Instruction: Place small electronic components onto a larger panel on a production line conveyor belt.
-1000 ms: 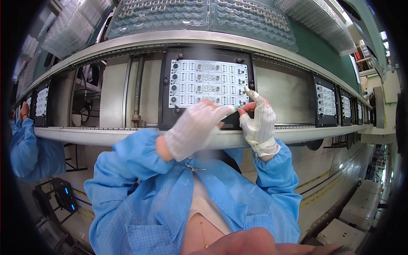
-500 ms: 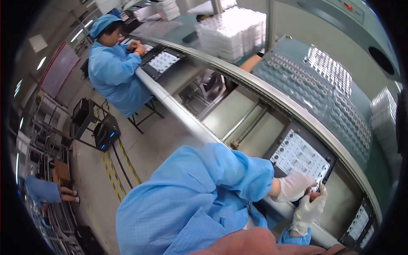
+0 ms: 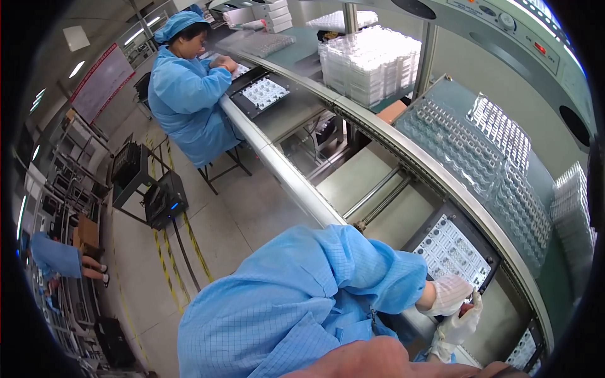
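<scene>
My left hand (image 3: 451, 295), in a white glove, reaches over the near corner of a white panel (image 3: 457, 251) with rows of small parts. The panel lies in a black fixture (image 3: 428, 228) on the line. Close beside it, my right hand (image 3: 459, 327) is also gloved in white, with some bare fingertips showing. The fingers of both hands are drawn together and meet at the panel's corner. Whatever lies between them is too small and hidden to make out.
Clear plastic trays of small parts (image 3: 450, 145) lie on the green bench beyond the rail. Stacked clear trays (image 3: 372, 66) stand farther back. Overhead hangs a grey lamp housing (image 3: 498, 44). A co-worker in blue (image 3: 189, 94) sits at the far left by another black fixture (image 3: 258, 94).
My view has shifted, so the bench and the co-worker appear farther right. Both hands stay together at the panel's near corner, with the fingers slightly moved.
</scene>
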`<state>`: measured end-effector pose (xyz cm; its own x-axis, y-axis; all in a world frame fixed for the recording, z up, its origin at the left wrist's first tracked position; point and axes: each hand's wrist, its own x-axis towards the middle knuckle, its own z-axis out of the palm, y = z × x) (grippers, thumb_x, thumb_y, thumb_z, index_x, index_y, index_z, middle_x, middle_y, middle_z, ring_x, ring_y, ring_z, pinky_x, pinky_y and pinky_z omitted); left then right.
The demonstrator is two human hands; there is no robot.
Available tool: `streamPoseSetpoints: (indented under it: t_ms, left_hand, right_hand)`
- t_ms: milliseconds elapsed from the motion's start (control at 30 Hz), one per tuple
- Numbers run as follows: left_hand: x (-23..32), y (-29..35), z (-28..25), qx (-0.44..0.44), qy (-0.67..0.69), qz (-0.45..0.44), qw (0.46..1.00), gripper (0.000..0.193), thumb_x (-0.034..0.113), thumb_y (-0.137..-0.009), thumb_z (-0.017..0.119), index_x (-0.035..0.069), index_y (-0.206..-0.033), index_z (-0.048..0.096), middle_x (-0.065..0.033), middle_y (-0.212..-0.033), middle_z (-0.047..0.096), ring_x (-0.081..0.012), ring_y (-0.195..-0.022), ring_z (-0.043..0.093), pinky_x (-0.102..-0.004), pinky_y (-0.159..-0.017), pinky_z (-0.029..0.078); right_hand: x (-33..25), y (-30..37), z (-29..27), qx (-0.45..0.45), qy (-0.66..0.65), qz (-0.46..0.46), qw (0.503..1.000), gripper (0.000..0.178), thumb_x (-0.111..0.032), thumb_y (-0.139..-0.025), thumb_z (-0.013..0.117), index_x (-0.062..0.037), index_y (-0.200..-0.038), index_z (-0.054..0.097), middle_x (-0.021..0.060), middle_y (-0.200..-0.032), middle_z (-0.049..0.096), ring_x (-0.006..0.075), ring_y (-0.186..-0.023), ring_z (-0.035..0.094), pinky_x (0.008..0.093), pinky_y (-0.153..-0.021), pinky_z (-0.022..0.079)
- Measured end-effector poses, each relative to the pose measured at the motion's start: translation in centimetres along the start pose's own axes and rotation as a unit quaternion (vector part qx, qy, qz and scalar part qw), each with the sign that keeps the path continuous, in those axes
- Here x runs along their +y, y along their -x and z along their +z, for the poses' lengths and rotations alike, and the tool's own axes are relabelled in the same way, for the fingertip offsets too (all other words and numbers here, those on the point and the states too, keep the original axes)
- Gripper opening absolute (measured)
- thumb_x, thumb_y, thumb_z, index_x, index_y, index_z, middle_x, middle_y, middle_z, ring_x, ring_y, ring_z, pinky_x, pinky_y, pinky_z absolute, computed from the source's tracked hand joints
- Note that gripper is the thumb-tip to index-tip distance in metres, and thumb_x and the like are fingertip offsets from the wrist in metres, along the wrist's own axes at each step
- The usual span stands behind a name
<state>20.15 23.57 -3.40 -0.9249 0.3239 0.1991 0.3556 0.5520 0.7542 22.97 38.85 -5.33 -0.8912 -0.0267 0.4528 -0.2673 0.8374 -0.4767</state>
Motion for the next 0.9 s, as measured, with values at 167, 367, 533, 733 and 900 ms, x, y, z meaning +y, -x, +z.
streamPoseSetpoints:
  t_ms: [167, 367, 533, 733, 900]
  left_hand:
    - [0.4, 1.9, -5.3, -0.100, 0.130, 0.008, 0.986, 0.027, 0.018, -0.076, 0.066, 0.001, -0.096, 0.069, -0.0254, -0.085, 0.069, -0.0429, -0.081, 0.069, -0.0487, -0.072, 0.056]
    - [0.1, 5.9, -20.4, -0.048, 0.163, -0.005, 0.985, 0.038, -0.003, -0.082, 0.054, -0.004, -0.119, 0.063, -0.0201, -0.100, 0.071, -0.0279, -0.096, 0.070, -0.0365, -0.086, 0.056]
    - [-1.5, 6.3, -27.2, -0.078, 0.155, 0.055, 0.983, 0.037, -0.007, -0.078, 0.052, -0.001, -0.113, 0.066, -0.0174, -0.095, 0.069, -0.0283, -0.090, 0.070, -0.0383, -0.082, 0.056]
    - [-4.6, 4.8, -31.1, -0.112, 0.005, 0.314, 0.943, 0.037, 0.000, -0.076, 0.061, 0.007, -0.111, 0.066, -0.0125, -0.101, 0.066, -0.0294, -0.093, 0.064, -0.0403, -0.078, 0.053]
    - [-8.1, 0.7, -34.4, -0.185, -0.106, 0.248, 0.945, 0.050, -0.001, -0.076, 0.060, 0.003, -0.126, 0.058, -0.0161, -0.108, 0.063, -0.0314, -0.100, 0.063, -0.0406, -0.084, 0.053]
  right_hand:
    - [-6.1, -0.4, -2.5, -0.114, -0.067, 0.018, 0.991, 0.045, -0.004, -0.085, 0.064, -0.0039, -0.130, 0.062, 0.0157, -0.107, 0.068, 0.0295, -0.096, 0.066, 0.0372, -0.084, 0.052]
    - [-13.7, -2.7, -7.0, -0.065, -0.074, -0.030, 0.995, 0.048, 0.006, -0.080, 0.062, -0.0038, -0.127, 0.063, 0.0107, -0.080, 0.067, 0.0249, -0.073, 0.065, 0.0377, -0.071, 0.052]
    - [-18.5, -6.4, -6.1, -0.110, -0.048, -0.100, 0.988, 0.054, 0.009, -0.076, 0.064, -0.0079, -0.127, 0.063, 0.0087, -0.088, 0.070, 0.0300, -0.083, 0.064, 0.0409, -0.085, 0.048]
    - [-22.9, -12.8, -1.6, -0.182, -0.015, -0.148, 0.972, 0.057, 0.010, -0.075, 0.058, -0.0094, -0.127, 0.063, 0.0066, -0.086, 0.069, 0.0280, -0.086, 0.061, 0.0407, -0.080, 0.047]
    - [-23.9, -18.4, 2.9, -0.181, -0.019, -0.169, 0.969, 0.056, 0.011, -0.073, 0.055, -0.0086, -0.126, 0.064, 0.0059, -0.084, 0.066, 0.0286, -0.082, 0.059, 0.0403, -0.079, 0.047]
